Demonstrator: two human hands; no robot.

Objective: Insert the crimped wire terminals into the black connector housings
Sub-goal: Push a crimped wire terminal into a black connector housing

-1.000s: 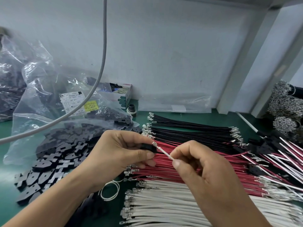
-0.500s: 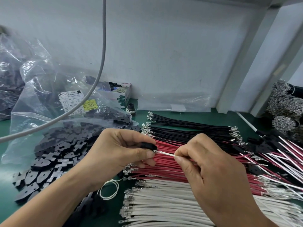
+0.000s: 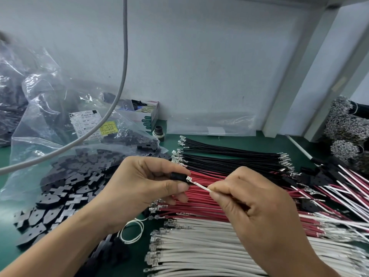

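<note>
Green bench (image 3: 173, 134), left hand (image 3: 143, 188) pinching half-hidden black housing (image 3: 177, 176), right hand (image 3: 257, 202) pinching white wire (image 3: 201, 186), terminal (image 3: 188, 179) at housing mouth

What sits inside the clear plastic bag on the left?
The clear plastic bag holds black connector housings and a printed label. Glare and folds hide its deeper contents.

housings (image 3: 60, 188) left, wires (image 3: 209, 250) right, on table (image 3: 6, 204)

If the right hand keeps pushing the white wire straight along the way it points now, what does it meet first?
Most likely the small black connector housing pinched in the left hand. The right hand aims the thin white wire up-left, and its metal terminal appears already at the housing's opening, though depth is unclear.
</note>
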